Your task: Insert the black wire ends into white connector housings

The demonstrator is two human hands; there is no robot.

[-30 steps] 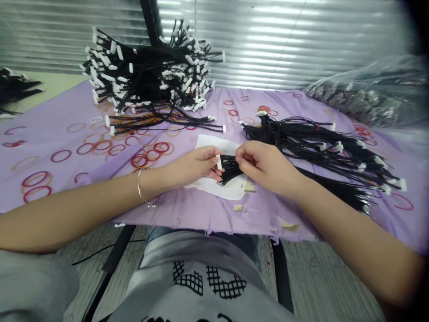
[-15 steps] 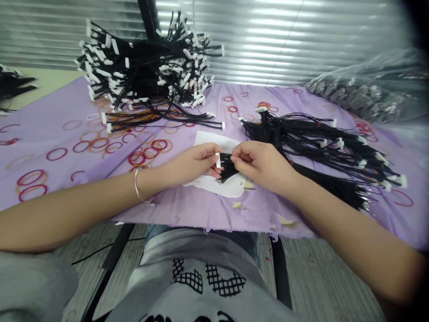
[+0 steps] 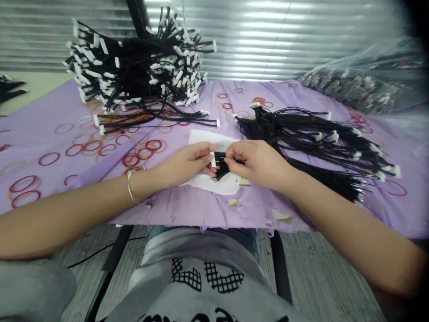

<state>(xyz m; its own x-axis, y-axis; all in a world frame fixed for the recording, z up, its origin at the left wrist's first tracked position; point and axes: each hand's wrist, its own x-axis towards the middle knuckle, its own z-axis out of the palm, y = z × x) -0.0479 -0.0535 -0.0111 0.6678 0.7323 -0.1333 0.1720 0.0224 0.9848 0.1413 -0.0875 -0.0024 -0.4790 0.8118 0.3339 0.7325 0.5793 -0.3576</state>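
Between thumb and fingers my left hand (image 3: 197,161) grips a small white connector (image 3: 212,159) with black wires running from its right side. Close beside it, my right hand (image 3: 250,157) is closed in a pinch on the black wires (image 3: 219,157). More loose wire ends (image 3: 221,171) fan out beneath the connector, over a white sheet (image 3: 208,182). From under my right hand a long bundle of black wires (image 3: 328,179) trails to the right. The pinching fingertips hide exactly which wire they hold.
A tall heap of black wire harnesses (image 3: 134,62) with white connectors stands at the back left. More harnesses (image 3: 301,127) lie at right. Red and yellow rubber bands (image 3: 130,158) are scattered over the purple cloth (image 3: 174,205). A clear plastic bag (image 3: 362,85) sits at the back right.
The whole view has shifted slightly, so things appear a little further left. Both hands keep their hold on the connector and wires, with hardly any movement between them.
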